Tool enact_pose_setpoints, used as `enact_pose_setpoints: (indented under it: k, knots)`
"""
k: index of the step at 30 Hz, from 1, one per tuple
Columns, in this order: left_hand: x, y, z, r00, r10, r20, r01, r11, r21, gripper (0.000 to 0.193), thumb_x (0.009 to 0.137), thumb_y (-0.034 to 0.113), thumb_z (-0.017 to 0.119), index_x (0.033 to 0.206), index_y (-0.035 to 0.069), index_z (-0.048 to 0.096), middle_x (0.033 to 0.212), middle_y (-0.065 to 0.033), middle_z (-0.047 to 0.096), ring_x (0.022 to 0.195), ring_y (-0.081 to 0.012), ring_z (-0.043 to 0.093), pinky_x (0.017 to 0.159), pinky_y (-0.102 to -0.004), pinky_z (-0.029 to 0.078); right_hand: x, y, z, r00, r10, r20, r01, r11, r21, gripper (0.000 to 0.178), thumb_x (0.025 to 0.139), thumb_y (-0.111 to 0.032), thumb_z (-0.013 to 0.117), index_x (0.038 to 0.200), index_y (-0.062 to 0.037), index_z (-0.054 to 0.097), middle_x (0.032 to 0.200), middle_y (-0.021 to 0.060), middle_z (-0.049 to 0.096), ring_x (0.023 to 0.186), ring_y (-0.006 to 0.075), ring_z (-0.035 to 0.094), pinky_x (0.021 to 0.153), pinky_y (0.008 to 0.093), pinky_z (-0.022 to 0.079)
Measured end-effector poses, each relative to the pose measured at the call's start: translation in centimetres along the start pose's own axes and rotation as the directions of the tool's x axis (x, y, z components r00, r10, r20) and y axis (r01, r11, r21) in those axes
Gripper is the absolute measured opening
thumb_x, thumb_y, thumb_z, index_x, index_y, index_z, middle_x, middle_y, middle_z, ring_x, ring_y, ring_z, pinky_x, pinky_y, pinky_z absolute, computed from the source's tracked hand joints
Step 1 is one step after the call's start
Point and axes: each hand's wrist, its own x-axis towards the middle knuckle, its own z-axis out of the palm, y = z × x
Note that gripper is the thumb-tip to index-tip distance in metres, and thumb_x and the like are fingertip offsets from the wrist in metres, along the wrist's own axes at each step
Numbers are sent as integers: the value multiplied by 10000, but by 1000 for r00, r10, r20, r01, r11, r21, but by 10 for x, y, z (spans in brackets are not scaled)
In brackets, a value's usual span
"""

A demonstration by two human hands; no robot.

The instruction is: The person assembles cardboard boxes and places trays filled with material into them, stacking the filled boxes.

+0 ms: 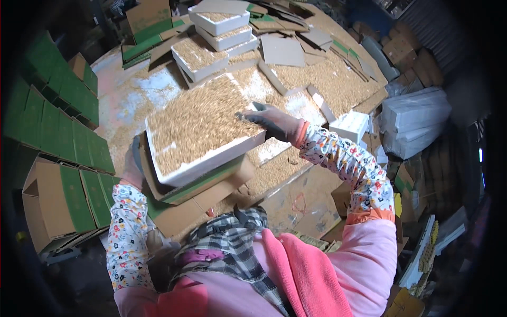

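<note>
A white foam tray [203,158], heaped with tan, loose bits like sawdust or husks, sits tilted in front of me, with its near end over an open green and brown cardboard box [211,180]. My right hand [272,122], in a dark-palmed glove, grips the tray's right edge, its fingertips reaching over the tan fill. At the left, my left hand [133,165] presses along the side wall of the cardboard box, next to the tray's corner; its fingers are partly hidden. The tray's underside is out of sight, and its far part is blurred.
Filled foam trays [200,61] are stacked at the back of the table [343,74], which is strewn with tan bits. Flat cardboard pieces [282,50] lie beyond. Green cartons [63,132] line the left side. Plastic-wrapped white blocks [414,121] stand at the right, near a small white box [348,126].
</note>
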Motion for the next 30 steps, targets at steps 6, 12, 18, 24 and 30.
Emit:
enact_pose_setpoints:
  k: [6,12,18,24,30]
  knots:
    - [-20,-7,-8,993,90,-74,-66,957,282,522,901,439,512,1270,71,480,1181,-79,561,1051,-212,558,920,-339,448,44,83,104,994,-11,-113,-11,982,-190,620,759,-360,674,1141,78,457,849,196,627,727,302,612,691,371,497]
    - [-16,-6,0,849,383,-365,82,586,806,394,868,231,612,1164,-15,527,1092,-97,578,950,-185,546,836,-318,432,-27,67,110,733,-450,-510,291,885,-363,497,812,-204,599,1255,-31,453,1323,213,417,1220,360,420,993,413,367]
    - [-8,-6,-11,841,376,-390,101,599,795,396,895,215,590,1169,-56,501,1095,-123,571,942,-201,548,804,-313,443,-80,319,-54,370,94,-924,-578,802,-150,413,821,-122,555,1219,-32,492,1250,197,485,1174,360,450,1024,422,344]
    - [-6,-10,-2,782,231,-579,240,746,621,346,906,187,563,1149,-53,509,1024,-91,570,886,-172,526,787,-298,436,-82,423,-177,231,538,-811,-966,228,-123,529,827,-249,581,1290,-45,424,1345,226,376,1217,410,401,937,471,417]
    - [-9,-13,3,750,368,-550,222,643,733,306,894,158,575,1114,-50,532,999,-76,581,862,-142,532,763,-288,436,-85,424,-198,474,546,-690,-875,205,-439,250,862,-151,461,998,-45,642,1020,200,638,994,336,612,842,436,483]
